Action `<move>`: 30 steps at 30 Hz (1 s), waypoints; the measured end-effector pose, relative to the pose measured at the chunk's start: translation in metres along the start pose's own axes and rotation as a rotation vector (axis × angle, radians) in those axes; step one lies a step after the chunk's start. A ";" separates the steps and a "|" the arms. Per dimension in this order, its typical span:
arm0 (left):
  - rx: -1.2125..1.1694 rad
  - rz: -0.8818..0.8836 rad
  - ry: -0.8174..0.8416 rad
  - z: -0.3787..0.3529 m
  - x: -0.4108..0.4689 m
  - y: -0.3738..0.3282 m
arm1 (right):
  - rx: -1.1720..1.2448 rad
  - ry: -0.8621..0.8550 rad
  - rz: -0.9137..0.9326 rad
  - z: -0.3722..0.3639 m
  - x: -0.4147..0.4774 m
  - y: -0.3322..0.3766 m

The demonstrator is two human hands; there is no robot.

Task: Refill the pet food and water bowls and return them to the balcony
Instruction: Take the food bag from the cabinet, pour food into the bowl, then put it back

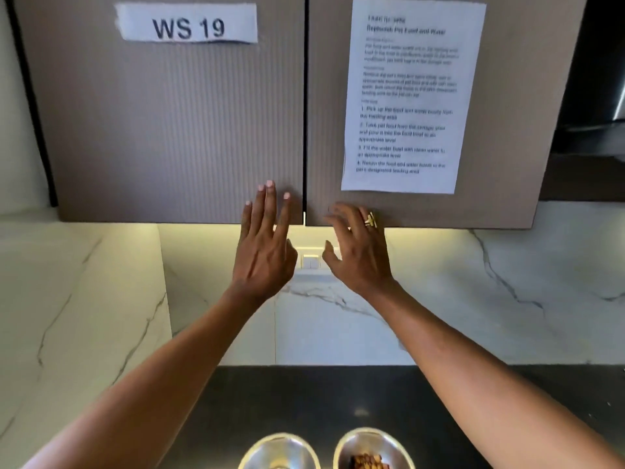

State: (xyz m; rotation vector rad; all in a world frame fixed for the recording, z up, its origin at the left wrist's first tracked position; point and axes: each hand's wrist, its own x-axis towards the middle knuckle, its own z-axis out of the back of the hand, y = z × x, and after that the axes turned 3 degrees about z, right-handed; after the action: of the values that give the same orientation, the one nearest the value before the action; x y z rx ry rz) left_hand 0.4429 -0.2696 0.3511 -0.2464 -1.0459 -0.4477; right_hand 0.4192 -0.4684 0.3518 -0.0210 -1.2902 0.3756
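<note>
Two ribbed taupe wall cabinet doors (162,123) filled the view above a black countertop (304,401). The left hand (263,245) lay flat, fingers spread, against the left door's lower edge; the right hand (358,252) hovered loosely curled and empty beside the seam. Directly below stood two round steel bowls (280,451), the right one holding brown kibble. A swinging door or anything falling from the cabinet might have struck them.
</note>
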 end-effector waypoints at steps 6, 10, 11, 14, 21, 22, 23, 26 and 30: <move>0.173 -0.027 0.126 -0.008 0.012 0.021 | -0.314 0.226 0.006 -0.019 0.041 0.005; 0.185 -0.079 0.118 -0.011 0.012 0.029 | -0.412 0.153 -0.022 -0.032 0.041 0.009; 0.179 -0.085 0.113 -0.012 0.012 0.031 | -0.433 0.130 -0.016 -0.032 0.042 0.009; 0.149 -0.096 0.095 -0.016 0.013 0.033 | -0.521 0.068 0.036 -0.033 0.043 0.004; 0.081 -0.121 0.101 -0.005 0.010 0.033 | -0.602 -0.004 0.080 -0.026 0.044 0.017; 0.068 -0.121 0.110 -0.002 0.010 0.034 | -0.593 -0.025 0.074 -0.021 0.042 0.021; 0.051 -0.117 0.125 0.004 0.009 0.033 | -0.581 -0.049 0.071 -0.014 0.040 0.024; -0.008 -0.079 0.203 0.017 0.010 0.028 | -0.547 -0.098 0.073 0.017 0.031 0.033; -0.100 0.054 0.358 0.043 0.011 0.004 | -0.451 -0.156 0.064 0.080 0.010 0.043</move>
State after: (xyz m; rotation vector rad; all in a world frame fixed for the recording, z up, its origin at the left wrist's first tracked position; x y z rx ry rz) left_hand 0.4159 -0.2511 0.3816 -0.2711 -0.6669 -0.4756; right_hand 0.3356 -0.4406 0.3745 -0.4220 -1.5097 0.1357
